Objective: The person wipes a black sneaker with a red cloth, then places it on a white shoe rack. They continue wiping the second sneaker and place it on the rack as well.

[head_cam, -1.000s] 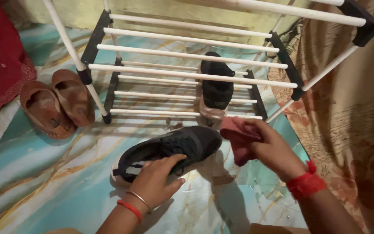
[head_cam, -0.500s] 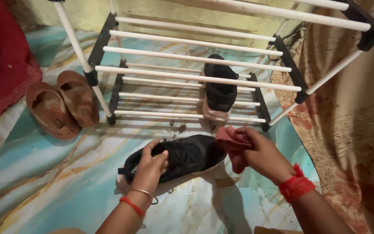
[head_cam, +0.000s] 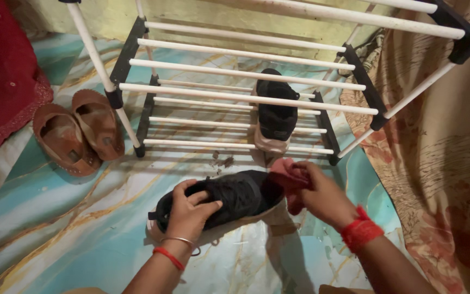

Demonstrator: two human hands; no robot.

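Left hand (head_cam: 189, 209): I see it clamped over the black sneaker (head_cam: 229, 197) on the floor.
Right hand (head_cam: 322, 193): I see it pressing a red cloth (head_cam: 288, 173) to the toe.

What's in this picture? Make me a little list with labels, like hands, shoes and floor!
left hand: left hand grips the black shoe over its opening
right hand: right hand presses a pink cloth against the shoe's toe
black shoe: lies on its side on the floor
rack: white-barred shoe rack holding a second black shoe on its lowest shelf
sandals: brown pair left of the rack
floor: turquoise marbled sheet
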